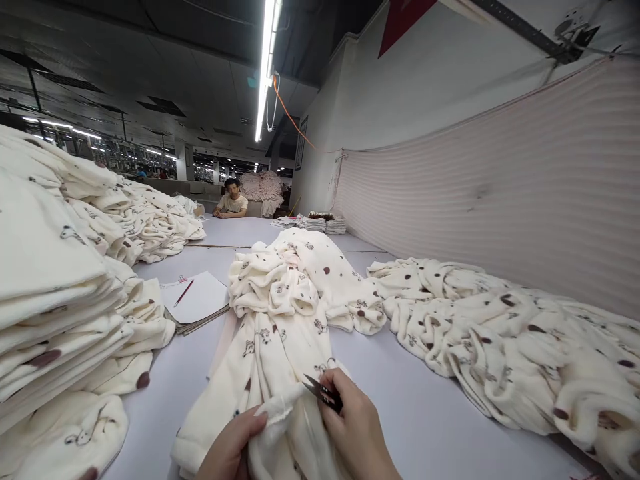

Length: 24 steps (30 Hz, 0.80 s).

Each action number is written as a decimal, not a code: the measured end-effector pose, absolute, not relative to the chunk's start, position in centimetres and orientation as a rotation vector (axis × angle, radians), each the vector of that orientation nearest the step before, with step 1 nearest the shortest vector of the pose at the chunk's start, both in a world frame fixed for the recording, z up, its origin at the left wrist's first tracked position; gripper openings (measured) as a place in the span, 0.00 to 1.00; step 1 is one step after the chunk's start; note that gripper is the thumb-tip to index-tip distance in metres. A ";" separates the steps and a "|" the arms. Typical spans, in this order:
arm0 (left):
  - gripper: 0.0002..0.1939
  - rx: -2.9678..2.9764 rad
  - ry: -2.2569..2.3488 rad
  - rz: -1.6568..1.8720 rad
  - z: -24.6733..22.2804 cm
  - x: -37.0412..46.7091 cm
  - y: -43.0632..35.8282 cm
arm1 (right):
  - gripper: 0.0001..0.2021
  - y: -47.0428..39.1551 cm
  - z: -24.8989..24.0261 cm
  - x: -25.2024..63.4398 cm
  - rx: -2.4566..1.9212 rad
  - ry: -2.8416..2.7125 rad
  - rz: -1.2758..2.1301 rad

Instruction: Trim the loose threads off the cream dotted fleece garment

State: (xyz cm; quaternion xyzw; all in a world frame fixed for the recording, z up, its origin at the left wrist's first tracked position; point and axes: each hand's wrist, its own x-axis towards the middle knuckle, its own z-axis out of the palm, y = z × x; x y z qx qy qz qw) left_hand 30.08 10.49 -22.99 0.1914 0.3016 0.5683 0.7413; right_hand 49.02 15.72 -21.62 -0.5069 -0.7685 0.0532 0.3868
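Garment [265, 360]: one, on table [430, 413] before you, long axis running away from you | your left hand [231, 443] pinches its near edge | your right hand [355, 417] grips one scissors [327, 397], tips pointing left, away | one pencil [184, 293] on paper [207, 293]

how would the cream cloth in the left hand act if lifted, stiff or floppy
The cream cloth is likely floppy: it slumps in soft folds on the table. Its fuzzy-looking surface suggests it may not slip easily. Lying spread out, it probably won't roll.
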 end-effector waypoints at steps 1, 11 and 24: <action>0.14 0.360 0.608 1.212 -22.8 30.1 10.4 | 0.08 15.3 -21.1 49.1 -1.308 -1.977 0.207; 0.23 0.314 0.473 1.091 -22.0 30.8 10.4 | 0.08 13.1 -20.7 48.4 -1.105 -2.175 0.204; 0.17 0.322 0.890 1.401 -19.7 27.7 9.6 | 0.17 13.3 -25.1 52.9 -1.154 -1.405 0.982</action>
